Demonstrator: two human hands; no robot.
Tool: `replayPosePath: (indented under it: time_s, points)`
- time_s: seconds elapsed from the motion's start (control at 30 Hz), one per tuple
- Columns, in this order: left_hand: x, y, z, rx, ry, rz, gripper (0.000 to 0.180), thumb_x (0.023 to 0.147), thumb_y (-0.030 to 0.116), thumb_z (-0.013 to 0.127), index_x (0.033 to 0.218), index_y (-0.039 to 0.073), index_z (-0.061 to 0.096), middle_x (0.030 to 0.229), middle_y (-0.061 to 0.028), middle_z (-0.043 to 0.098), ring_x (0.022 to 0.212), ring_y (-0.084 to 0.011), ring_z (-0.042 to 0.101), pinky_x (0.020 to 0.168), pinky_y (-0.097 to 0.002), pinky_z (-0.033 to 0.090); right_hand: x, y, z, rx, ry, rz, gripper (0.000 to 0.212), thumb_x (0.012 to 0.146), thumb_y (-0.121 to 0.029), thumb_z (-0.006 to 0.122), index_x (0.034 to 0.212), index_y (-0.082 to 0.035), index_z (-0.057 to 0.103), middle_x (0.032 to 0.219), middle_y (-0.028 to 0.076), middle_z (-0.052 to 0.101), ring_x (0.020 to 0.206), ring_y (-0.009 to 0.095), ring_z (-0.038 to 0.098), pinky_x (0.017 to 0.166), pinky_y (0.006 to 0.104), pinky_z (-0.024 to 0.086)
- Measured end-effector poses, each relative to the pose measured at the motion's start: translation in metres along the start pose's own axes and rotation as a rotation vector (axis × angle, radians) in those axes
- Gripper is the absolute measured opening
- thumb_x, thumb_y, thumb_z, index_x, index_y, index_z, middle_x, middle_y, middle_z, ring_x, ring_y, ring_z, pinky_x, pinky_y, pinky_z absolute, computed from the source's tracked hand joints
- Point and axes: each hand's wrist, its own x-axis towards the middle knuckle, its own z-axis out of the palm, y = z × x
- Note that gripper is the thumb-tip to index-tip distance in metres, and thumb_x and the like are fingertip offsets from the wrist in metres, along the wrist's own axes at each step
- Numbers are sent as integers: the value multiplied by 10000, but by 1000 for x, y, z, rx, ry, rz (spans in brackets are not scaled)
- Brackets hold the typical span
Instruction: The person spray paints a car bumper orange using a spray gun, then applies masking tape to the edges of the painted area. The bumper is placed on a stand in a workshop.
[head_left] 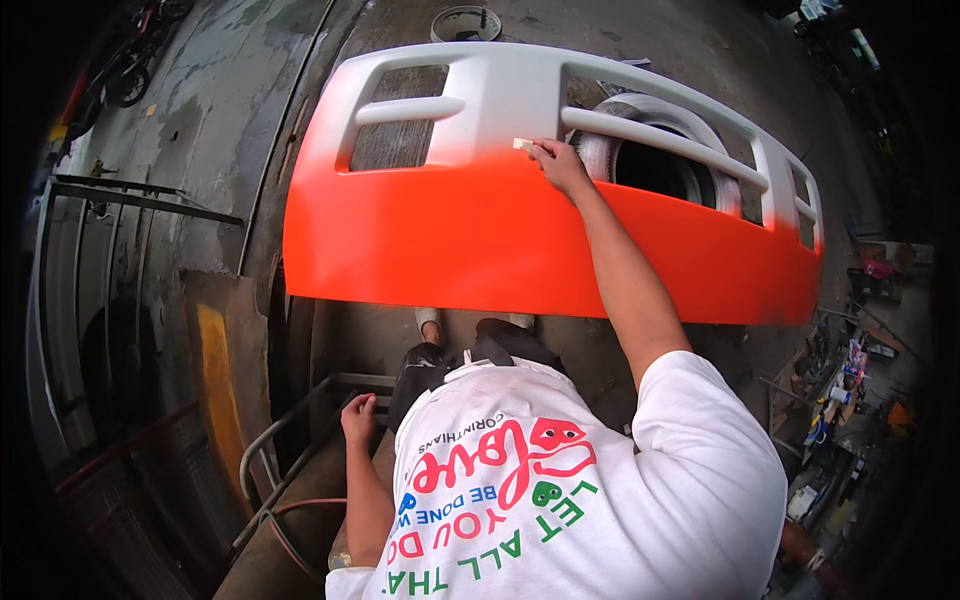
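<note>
Here, in the head view, we hold our right hand (pixel 560 165) out over the large panel (pixel 480 230), its fingertips clamped on a small pale piece (pixel 522 145). This piece sits against the panel's face as we look down, where white fades into bright orange-red, between the left and middle openings; we cannot tell whether it presses on the surface. The panel spreads across the upper middle of our view, white with barred openings along its far side and orange-red on the near side. Through its wide opening, just beyond our right hand, we see a whitish tyre (pixel 602 160). Our left hand (pixel 358 422) hangs low, near a bent metal tube frame (pixel 262 445), its fingers curled inward; we cannot tell whether they close fully or hold anything. A reddish hose (pixel 308 502) runs beside our left forearm, and mixed clutter (pixel 845 390) lies well to our right.
</note>
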Motion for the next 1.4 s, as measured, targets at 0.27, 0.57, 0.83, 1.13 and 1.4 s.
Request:
replayPosePath:
  time_s: [0.27, 0.57, 0.83, 1.13, 1.4]
  points:
    - [-34, 123, -12, -593, -77, 20, 482, 965, 206, 654, 1408, 99, 496, 912, -26, 678, 617, -51, 483, 585, -202, 423, -140, -81, 194, 317, -715, 154, 251, 1010, -154, 527, 1204, -61, 655, 906, -34, 630, 752, 52, 525, 686, 226, 461]
    - [12, 181, -25, -399, -201, 278, 265, 969, 278, 646, 930, 24, 708, 678, 32, 555, 615, -41, 459, 563, -214, 366, -183, -118, 260, 230, -848, 152, 225, 1006, -145, 554, 1164, -26, 660, 954, -5, 648, 853, 70, 571, 751, 242, 470]
    - [65, 72, -62, -239, -177, 5, 298, 916, 310, 692, 946, 15, 727, 721, -33, 641, 659, -98, 547, 635, -281, 456, -71, -143, 301, -409, -266, -336, 160, 908, -206, 691, 981, -65, 707, 884, 79, 667, 733, 183, 634, 699, 343, 523]
    - [16, -142, -38, -301, -39, -455, 281, 877, 264, 712, 968, -1, 732, 887, -137, 732, 793, -187, 674, 748, -333, 517, 47, -147, 402, -853, -159, -857, 87, 883, -140, 611, 879, -118, 695, 884, 68, 598, 898, 259, 571, 771, 415, 450]
    - [19, -188, -7, -386, -39, -507, 221, 910, 201, 666, 967, -4, 724, 867, -131, 727, 810, -171, 671, 769, -315, 512, 81, -139, 453, -1071, -249, -893, 92, 871, -168, 639, 812, -119, 689, 849, 56, 596, 865, 266, 577, 773, 430, 449]
